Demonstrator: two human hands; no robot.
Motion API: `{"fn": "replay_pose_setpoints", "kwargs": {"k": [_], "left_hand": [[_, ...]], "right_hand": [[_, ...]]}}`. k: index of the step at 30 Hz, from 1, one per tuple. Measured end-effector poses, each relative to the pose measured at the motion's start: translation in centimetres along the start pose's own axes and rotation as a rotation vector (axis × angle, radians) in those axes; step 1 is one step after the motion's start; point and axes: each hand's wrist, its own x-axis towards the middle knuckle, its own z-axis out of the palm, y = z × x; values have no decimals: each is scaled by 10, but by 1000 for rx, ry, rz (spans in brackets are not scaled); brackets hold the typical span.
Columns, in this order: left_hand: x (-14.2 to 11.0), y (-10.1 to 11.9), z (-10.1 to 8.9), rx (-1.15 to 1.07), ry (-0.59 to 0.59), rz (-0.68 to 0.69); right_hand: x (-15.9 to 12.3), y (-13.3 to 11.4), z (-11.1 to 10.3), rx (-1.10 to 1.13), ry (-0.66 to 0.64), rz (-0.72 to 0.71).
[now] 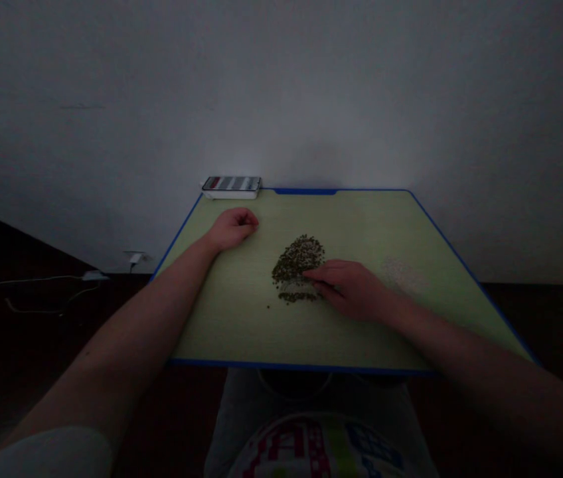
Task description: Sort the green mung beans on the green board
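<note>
A heap of small dark greenish-brown beans or seeds [299, 255], with paler grains mixed in, lies on the middle of the pale green tabletop [241, 318]. My right hand [354, 289] rests at the heap's right edge, its thumb and fingers drawn together in a pinch. Whatever sits between those fingertips is too small to make out. Farther left, my left hand [234, 228] lies on the tabletop with loosely curled fingers, apart from the heap, and nothing shows in it. A thin patch of whitish grains [403, 275] spreads beyond my right wrist.
On the table's far left corner, a phone [232, 183] with a lit screen lies on a white box [232, 194]. A grey wall [281, 93] stands behind the blue-edged table. Low on the left, a white plug [135, 258] and cables show. The room is dim.
</note>
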Motion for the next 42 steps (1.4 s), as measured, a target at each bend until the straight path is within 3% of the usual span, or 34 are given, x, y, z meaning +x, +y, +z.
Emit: {"fn": "replay_pose_setpoints", "kwargs": {"k": [8,14,20,27,35,42], "left_hand": [[0,-1,0,-8,-3,-23],[0,1,0,26,6,-29],[-1,3,0,29,7,-29],[2,-8,-1,18,5,18],[1,-5,-1,22,8,-6],[1,-5,-1,26,6,0]], "right_hand": [[-10,14,-30,99,118,212],[-18,25,-55,191,-120,388],[-22,27,-67,439,-324,483],[-28,32,-71,533,-408,484],[-21,25,-61,505,-485,471],[-21,26,-55,773,-553,599]]}}
